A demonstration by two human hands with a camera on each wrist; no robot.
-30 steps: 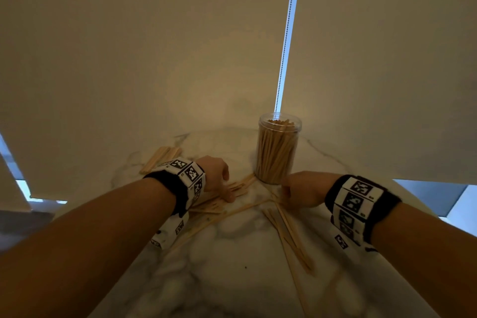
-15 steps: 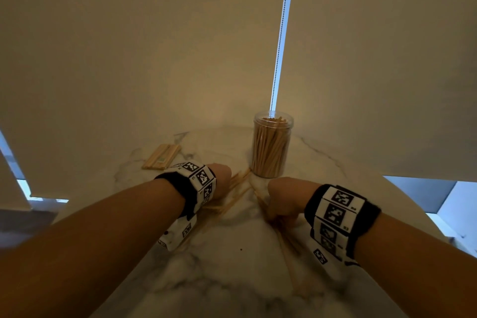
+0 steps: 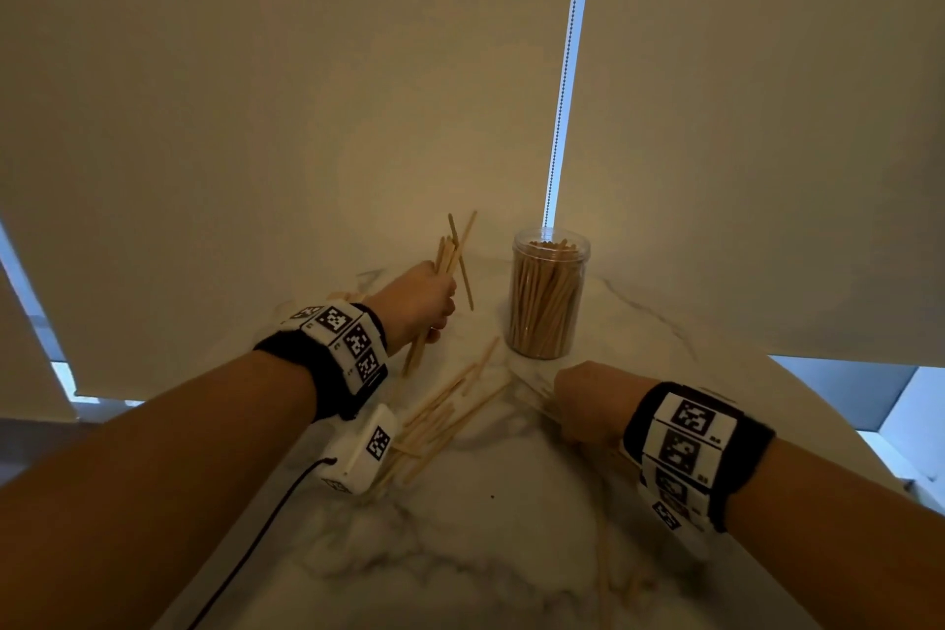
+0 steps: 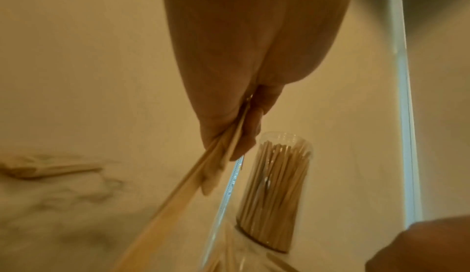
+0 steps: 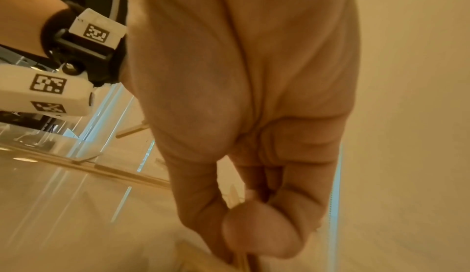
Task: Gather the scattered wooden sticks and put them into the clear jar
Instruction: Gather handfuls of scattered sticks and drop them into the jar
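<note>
A clear jar [image 3: 548, 294] packed with upright wooden sticks stands at the back of the marble table [image 3: 511, 553]; the jar [image 4: 276, 191] also shows in the left wrist view. My left hand [image 3: 417, 304] is raised left of the jar and grips a bundle of sticks [image 3: 452, 251] that fans upward; the same bundle [image 4: 193, 179] runs through its curled fingers. My right hand [image 3: 588, 402] is low on the table in front of the jar, curled round several sticks [image 3: 532, 397]. Loose sticks [image 3: 445, 417] lie scattered between my hands.
A flat stack of wider wooden sticks [image 4: 45, 167] lies at the table's back left. Roller blinds hang close behind the table, with a bead chain [image 3: 562, 82] above the jar. The table's right edge [image 3: 838, 430] curves near my right wrist.
My left hand has lifted off the table with a bundle of sticks and moved up toward the jar. My right hand stays low and has closed on sticks in front of the jar.
</note>
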